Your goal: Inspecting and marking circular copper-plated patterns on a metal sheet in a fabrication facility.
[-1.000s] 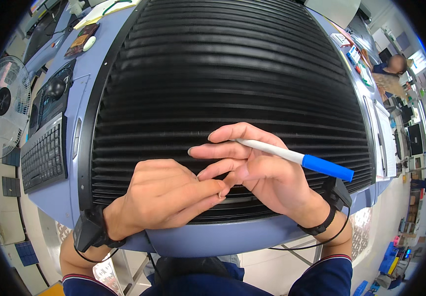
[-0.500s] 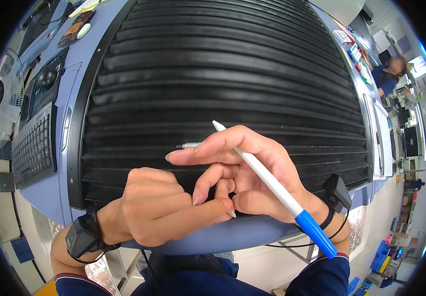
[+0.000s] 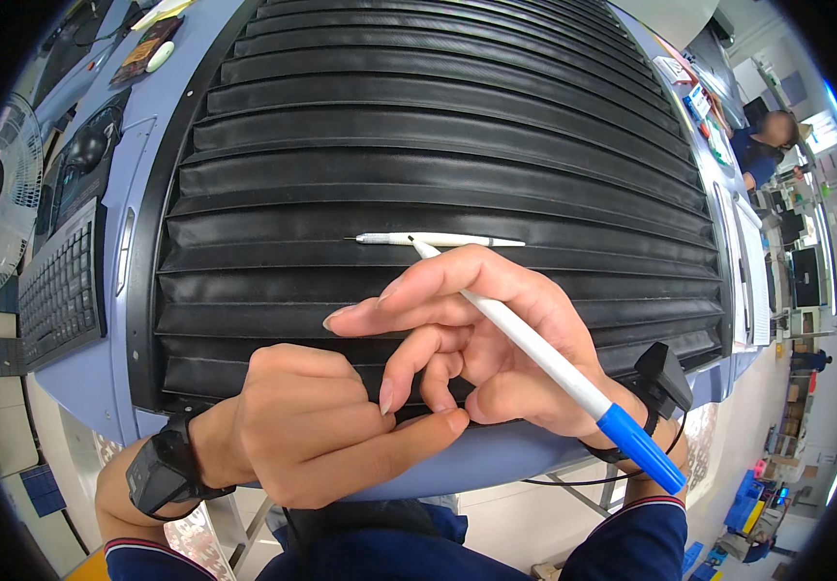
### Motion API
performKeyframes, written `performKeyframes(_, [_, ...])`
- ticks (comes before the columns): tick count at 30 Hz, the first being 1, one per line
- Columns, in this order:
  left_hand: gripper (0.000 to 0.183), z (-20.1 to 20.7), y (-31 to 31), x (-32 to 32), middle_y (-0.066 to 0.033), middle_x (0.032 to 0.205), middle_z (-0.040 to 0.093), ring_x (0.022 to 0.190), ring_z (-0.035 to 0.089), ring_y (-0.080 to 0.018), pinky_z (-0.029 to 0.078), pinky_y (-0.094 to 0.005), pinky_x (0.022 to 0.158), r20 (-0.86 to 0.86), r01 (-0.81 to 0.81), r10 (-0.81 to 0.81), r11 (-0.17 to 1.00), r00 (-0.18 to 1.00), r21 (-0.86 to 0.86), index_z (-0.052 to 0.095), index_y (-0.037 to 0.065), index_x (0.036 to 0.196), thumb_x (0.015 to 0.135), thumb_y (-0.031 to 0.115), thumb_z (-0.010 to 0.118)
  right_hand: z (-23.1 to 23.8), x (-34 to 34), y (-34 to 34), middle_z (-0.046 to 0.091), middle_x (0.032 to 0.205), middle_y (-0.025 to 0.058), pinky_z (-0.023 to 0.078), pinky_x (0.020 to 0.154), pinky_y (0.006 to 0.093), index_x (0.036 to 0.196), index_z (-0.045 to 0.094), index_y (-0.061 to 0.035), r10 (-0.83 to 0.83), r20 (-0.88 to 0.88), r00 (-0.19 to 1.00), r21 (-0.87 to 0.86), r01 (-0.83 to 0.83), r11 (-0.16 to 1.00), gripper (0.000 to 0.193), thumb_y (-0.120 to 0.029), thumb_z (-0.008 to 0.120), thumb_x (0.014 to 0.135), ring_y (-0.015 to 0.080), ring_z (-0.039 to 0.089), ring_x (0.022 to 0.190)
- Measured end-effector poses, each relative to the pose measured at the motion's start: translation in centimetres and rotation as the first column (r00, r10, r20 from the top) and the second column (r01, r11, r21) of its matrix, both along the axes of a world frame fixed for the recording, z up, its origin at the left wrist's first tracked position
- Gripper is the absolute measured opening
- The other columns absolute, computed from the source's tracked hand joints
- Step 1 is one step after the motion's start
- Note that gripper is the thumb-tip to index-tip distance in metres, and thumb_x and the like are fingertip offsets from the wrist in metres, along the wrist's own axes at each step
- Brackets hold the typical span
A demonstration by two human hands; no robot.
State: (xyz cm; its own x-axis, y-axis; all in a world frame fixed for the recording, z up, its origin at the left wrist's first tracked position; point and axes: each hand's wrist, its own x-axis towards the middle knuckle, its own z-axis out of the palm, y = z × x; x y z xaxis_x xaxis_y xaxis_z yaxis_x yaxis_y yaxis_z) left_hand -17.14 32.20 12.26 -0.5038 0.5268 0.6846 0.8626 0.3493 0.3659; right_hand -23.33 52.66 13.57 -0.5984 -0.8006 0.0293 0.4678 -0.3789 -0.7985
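Note:
A white marker (image 3: 546, 362) with a blue cap lies slantwise across my right hand (image 3: 486, 324), held in the crook behind its curved index finger. The capped end reaches past the wrist. My left hand (image 3: 312, 421) is closed, knuckles up, its index finger stretched to my right thumb and curled fingertips, touching or nearly so. Whether something small sits between the fingertips is hidden. Just beyond the hands, a slim white pen-like tool (image 3: 447, 239) with a fine dark tip lies along a fold of the black pleated cover (image 3: 428, 179). The marker's pointed end partly overlaps it in view.
On the blue-grey desk to the left are a keyboard (image 3: 65, 286), a mouse (image 3: 91, 150) and a fan (image 3: 2, 194). Papers (image 3: 749, 271) lie along the right side. Cables hang from black devices on both wrists. Another person (image 3: 767, 145) is far off at right.
The black cover's folds have shifted and look wider, and the pen-like tool now lies farther from me, more fully in sight. My hands keep nearly the same pose; the marker's capped end has swung slightly right.

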Motion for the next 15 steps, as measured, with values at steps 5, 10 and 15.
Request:
performKeyframes(5, [0.04,-0.44,0.12,-0.19,0.0081,0.058,0.041,0.046,0.038,-0.0057,0.025,-0.0221,0.043,-0.016,-0.03,0.031,0.999,0.999,0.027,0.077,0.007,0.099,0.059,0.012,0.073,0.36,-0.36,0.2,0.05,0.133,0.04,0.058,0.069,0.0287,0.133,0.043,0.0092,-0.033,0.033,0.999,0.034,0.032,0.999,0.073,0.011,0.057,0.061,0.0336,0.068,0.103])
performKeyframes(10, [0.039,-0.97,-0.02,-0.26,0.0082,0.058,0.044,0.046,0.038,-0.0058,0.025,-0.0225,0.042,-0.009,-0.039,0.039,0.998,0.999,0.053,0.077,0.008,0.099,0.06,0.012,0.073,0.62,-0.46,0.37,0.05,0.133,0.0389,0.06,0.074,0.0305,0.134,0.044,0.008,-0.05,0.015,0.999,0.047,0.049,0.998,0.071,0.007,0.059,0.065,0.0318,0.068,0.103])
performKeyframes(15, [0.037,-1.06,0.35,-0.32,0.0078,0.057,0.045,0.045,0.037,-0.006,0.025,-0.0224,0.042,0.001,-0.057,0.057,0.995,0.998,0.087,0.077,0.009,0.097,0.06,0.009,0.074,0.45,-0.57,0.54,0.052,0.133,0.0366,0.059,0.076,0.0289,0.132,0.045,0.0065,-0.067,-0.031,0.997,0.066,0.069,0.995,0.066,0.003,0.061,0.069,0.0288,0.068,0.103])
